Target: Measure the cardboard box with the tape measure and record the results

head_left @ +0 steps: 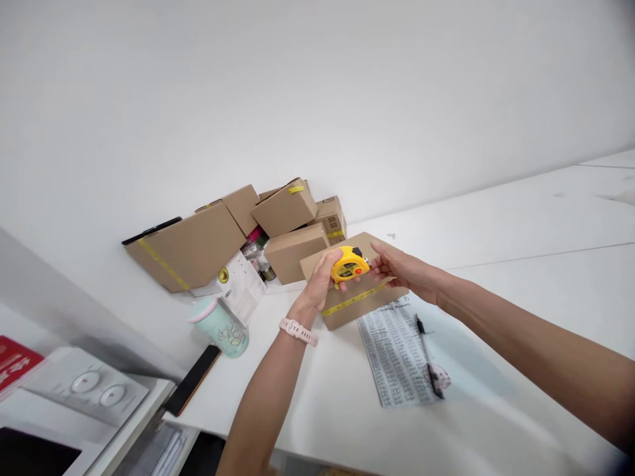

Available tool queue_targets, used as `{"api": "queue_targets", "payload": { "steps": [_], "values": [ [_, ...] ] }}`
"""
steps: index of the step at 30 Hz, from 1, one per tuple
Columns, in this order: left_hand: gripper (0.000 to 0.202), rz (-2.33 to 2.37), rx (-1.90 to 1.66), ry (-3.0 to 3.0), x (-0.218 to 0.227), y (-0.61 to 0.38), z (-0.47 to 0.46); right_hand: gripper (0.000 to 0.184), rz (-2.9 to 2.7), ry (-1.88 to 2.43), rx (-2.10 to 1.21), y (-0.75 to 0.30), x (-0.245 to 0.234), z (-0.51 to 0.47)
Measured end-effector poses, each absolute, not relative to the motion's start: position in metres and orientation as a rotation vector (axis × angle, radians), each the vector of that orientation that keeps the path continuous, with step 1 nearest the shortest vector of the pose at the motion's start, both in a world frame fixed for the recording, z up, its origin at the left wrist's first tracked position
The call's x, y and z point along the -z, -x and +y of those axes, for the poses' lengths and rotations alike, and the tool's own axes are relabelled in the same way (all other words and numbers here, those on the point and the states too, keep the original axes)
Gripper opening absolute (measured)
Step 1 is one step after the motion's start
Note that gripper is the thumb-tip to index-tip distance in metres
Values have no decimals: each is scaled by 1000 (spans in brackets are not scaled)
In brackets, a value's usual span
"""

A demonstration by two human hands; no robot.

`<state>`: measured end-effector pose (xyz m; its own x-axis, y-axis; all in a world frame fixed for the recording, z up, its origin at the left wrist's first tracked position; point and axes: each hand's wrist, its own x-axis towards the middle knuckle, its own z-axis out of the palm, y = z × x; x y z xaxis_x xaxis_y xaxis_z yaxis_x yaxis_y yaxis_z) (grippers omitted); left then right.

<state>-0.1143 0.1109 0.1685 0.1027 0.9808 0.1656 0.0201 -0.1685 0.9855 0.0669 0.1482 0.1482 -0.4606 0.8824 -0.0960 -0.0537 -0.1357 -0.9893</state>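
Observation:
My left hand (321, 279), with a pale pink watch band at its wrist, is closed around a yellow tape measure (350, 264) with a black label and a red button. My right hand (397, 270) is just right of the case, close to its metal tip, with thumb and fingers apart. Whether its fingertips touch the tip is hard to see. Beneath both hands is a cardboard box (342, 316) with a yellow tape strip along it. A printed sheet (397, 360) lies in front of the box, and a black pen (428, 360) rests across it.
Several cardboard boxes (188, 244) are piled against the wall on the left. A mint green tumbler (223, 330) stands near the table's left edge, beside a white printed package (243, 287). A dark flat object (193, 380) lies at that edge. A white dial panel (86, 383) is at lower left.

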Motion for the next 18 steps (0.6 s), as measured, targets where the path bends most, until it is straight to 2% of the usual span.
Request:
{"api": "queue_targets", "payload": {
  "steps": [7,12,18],
  "values": [
    [51,1216,-1369,-1220,-181,167,114,30,-1346,1039,-1433,-66,-159,228],
    [43,1389,-1351,-1072,-174,248,106,26,-1256,1304,-1243,-97,-139,294],
    [39,1486,-1254,-972,-147,294,99,22,-1381,1444,-1190,-86,-98,311]
  ]
}}
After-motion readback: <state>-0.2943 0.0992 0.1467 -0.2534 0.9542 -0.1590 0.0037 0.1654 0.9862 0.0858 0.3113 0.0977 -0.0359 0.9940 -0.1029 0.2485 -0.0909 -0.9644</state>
